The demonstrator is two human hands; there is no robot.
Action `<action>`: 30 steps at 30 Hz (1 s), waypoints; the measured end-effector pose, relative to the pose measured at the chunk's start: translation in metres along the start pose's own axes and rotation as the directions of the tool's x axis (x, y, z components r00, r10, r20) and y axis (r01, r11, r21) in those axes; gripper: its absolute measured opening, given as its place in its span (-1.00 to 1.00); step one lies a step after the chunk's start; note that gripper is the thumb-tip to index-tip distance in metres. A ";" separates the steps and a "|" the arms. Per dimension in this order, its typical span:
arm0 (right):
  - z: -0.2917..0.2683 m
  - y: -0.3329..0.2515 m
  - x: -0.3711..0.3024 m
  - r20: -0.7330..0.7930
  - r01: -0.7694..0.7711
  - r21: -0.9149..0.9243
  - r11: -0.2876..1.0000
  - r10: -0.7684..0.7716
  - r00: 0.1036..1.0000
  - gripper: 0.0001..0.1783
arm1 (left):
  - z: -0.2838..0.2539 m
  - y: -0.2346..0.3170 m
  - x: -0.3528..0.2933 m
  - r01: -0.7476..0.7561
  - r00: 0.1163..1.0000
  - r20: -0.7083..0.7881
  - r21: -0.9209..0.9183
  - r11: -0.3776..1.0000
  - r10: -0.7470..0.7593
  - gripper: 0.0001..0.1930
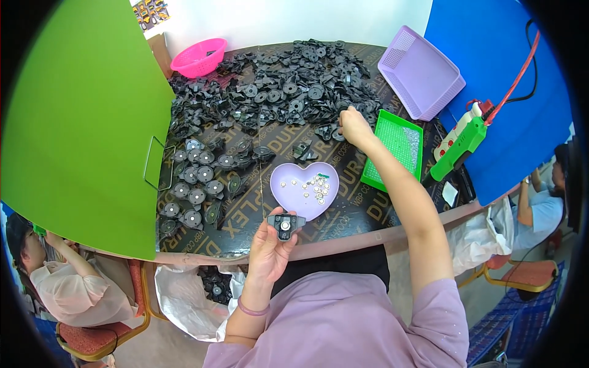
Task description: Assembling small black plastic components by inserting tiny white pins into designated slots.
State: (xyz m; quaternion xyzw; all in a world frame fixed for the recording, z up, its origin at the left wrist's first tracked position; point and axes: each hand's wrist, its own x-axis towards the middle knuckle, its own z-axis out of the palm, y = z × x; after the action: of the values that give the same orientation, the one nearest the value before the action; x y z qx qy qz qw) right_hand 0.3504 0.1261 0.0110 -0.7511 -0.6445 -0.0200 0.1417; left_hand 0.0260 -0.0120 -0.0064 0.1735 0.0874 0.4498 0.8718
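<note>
Many tan letters (285, 140) beside black parts (289, 89)

the right hand (356, 127) hides its fingertips; whether they grip anything is unclear. bits (411, 145) in the green tray (389, 147) are too small to tell. the top edge cuts the green panel (92, 122).

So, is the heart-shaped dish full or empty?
Neither: small round pieces lie in the heart-shaped dish, mostly toward its right, leaving much bare.
</note>
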 end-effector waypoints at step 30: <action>-0.022 -0.010 -0.040 0.241 0.216 0.011 0.976 -0.212 0.947 -0.51 | 0.014 0.000 -0.002 0.192 0.980 0.043 0.029 0.981 -0.193 -0.60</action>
State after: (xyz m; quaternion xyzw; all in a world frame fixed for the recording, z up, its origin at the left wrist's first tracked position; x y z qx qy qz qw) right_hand 0.3371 0.0835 0.0259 -0.6745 -0.7345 0.0512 0.0536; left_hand 0.0294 -0.0172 0.0066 0.1853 0.0896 0.3581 0.9107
